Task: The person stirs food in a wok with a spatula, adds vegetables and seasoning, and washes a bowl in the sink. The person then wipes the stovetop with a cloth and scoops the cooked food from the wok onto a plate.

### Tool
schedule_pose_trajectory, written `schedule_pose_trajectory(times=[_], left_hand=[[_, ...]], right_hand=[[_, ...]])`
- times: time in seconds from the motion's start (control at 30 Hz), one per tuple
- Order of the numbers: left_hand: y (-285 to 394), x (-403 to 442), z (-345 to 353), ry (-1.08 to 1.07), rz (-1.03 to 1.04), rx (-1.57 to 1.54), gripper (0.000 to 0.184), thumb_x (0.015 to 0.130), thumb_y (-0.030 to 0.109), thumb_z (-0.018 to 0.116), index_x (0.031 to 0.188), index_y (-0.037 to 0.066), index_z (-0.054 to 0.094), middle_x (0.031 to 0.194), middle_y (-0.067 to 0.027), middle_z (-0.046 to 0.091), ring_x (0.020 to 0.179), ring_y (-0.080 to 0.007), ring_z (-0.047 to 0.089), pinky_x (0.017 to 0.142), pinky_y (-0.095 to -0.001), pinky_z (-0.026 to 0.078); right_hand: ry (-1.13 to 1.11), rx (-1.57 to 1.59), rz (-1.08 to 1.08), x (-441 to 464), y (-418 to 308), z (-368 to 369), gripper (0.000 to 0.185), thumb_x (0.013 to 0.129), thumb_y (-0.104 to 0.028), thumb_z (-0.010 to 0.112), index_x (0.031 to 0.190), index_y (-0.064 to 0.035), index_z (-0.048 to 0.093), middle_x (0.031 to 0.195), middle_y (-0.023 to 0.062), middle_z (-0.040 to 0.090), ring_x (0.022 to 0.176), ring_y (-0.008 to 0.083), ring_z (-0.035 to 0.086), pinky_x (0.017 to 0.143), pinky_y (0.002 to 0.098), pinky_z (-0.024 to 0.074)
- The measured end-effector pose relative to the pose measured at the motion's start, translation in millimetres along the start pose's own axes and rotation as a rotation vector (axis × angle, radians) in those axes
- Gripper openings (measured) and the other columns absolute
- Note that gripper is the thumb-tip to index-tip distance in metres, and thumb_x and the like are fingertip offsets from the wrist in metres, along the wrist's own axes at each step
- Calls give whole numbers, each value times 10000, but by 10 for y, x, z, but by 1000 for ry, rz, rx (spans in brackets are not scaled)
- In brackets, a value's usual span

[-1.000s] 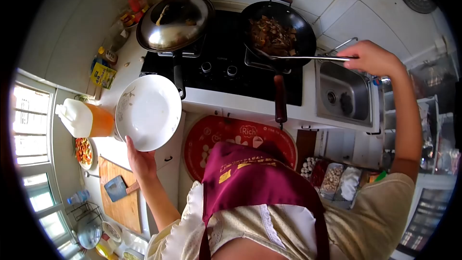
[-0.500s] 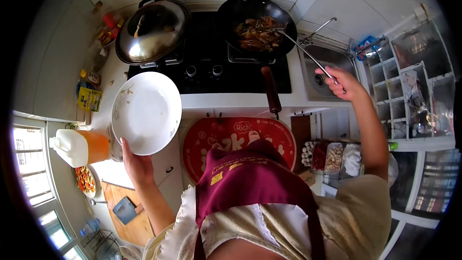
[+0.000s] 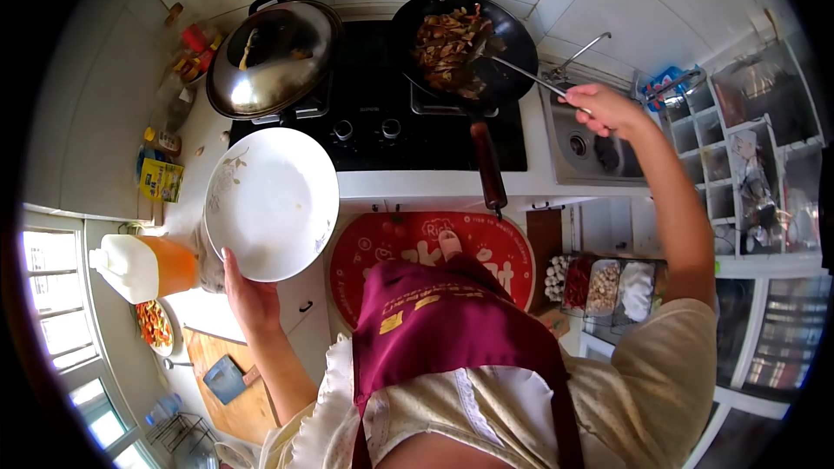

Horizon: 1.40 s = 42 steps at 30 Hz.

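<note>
My left hand grips the near edge of a white plate with a faint floral print, held in front of the stove's left side. My right hand is closed around the metal handle of a spatula. The spatula's head dips into a black wok on the right burner, touching browned, sliced food there. Toward me points the wok's wooden handle. On the left burner sits a pan under a shiny domed lid.
A sink lies right of the stove. On the left counter stand an oil jug, a plate of chopped vegetables and a cutting board with a cleaver. Containers of ingredients are at the lower right.
My right hand has moved up and slightly left with the spatula. The food in the wok has shifted toward the far left side. The plate has moved slightly right.
</note>
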<state>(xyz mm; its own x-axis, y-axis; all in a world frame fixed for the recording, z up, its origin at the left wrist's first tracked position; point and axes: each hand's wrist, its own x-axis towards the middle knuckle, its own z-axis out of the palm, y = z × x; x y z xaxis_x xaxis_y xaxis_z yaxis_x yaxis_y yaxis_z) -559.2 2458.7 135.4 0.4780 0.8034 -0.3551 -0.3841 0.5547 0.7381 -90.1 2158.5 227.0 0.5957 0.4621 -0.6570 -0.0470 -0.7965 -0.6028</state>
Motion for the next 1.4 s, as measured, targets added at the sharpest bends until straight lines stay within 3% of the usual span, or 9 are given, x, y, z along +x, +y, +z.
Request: schedule_pose_trajectory(times=[0.17,0.27,0.4,0.5,0.7,0.93,1.03,1.2,1.4], left_hand=[[-86,-88,31,54,23,33,419,980,317,425,1273,18,438,1195,-93,558,1042,-210,584,823,-365,524],[-223,-162,208,93,37,36,423,979,319,426,1278,19,435,1204,-91,554,1049,-211,581,832,-367,520],[-427,-247,389,92,14,35,441,976,329,429,1294,24,420,1218,-94,546,1079,-212,567,861,-367,507],[-491,-301,571,73,31,57,452,974,333,430,1306,26,410,1229,-97,539,1098,-212,557,881,-365,497],[-680,-420,647,104,57,56,458,974,327,432,1312,21,399,1235,-101,534,1094,-214,560,882,-360,498],[-818,-544,905,95,36,39,461,974,323,435,1312,12,395,1215,-101,543,1068,-209,573,853,-345,511],[-896,-534,945,89,61,58,457,974,326,434,1309,17,403,1210,-101,546,1058,-208,578,837,-339,517],[-998,-562,1066,122,50,25,458,976,328,430,1302,6,410,1206,-103,548,1048,-207,580,843,-336,507],[-1041,-592,1093,117,59,6,446,978,325,424,1278,-5,430,1181,-101,564,1035,-207,586,849,-343,500]], right_hand=[[77,-755,-151,-634,-749,-623,305,848,-191,596,1112,-42,628,632,21,553,486,96,482,437,252,399],[-100,-1150,-515,-469,-974,-725,282,822,-191,621,1053,-33,651,708,66,623,543,130,549,511,285,446],[16,-1178,-582,312,-1081,-293,257,833,-207,611,1041,-65,662,755,94,642,597,151,581,555,312,462],[106,-901,-210,311,-1268,-560,304,841,-202,586,1106,-61,639,631,51,556,511,135,487,440,298,385],[174,-886,-188,-52,-1522,-970,288,851,-182,554,1107,-84,642,550,-22,451,417,60,340,364,232,241],[315,-1402,-640,632,-939,-427,328,818,-177,632,1106,-21,620,937,120,668,785,266,642,707,363,511],[114,-1314,-413,-135,-1382,-656,271,792,-131,642,1050,-51,661,972,130,668,913,294,621,820,377,485],[221,-1816,-601,-248,-1486,-1144,236,726,-64,652,953,-105,702,845,110,666,828,286,638,721,410,498],[469,-1763,-693,287,-1279,-592,188,759,-83,605,904,-150,705,791,92,648,791,291,633,680,407,498]])
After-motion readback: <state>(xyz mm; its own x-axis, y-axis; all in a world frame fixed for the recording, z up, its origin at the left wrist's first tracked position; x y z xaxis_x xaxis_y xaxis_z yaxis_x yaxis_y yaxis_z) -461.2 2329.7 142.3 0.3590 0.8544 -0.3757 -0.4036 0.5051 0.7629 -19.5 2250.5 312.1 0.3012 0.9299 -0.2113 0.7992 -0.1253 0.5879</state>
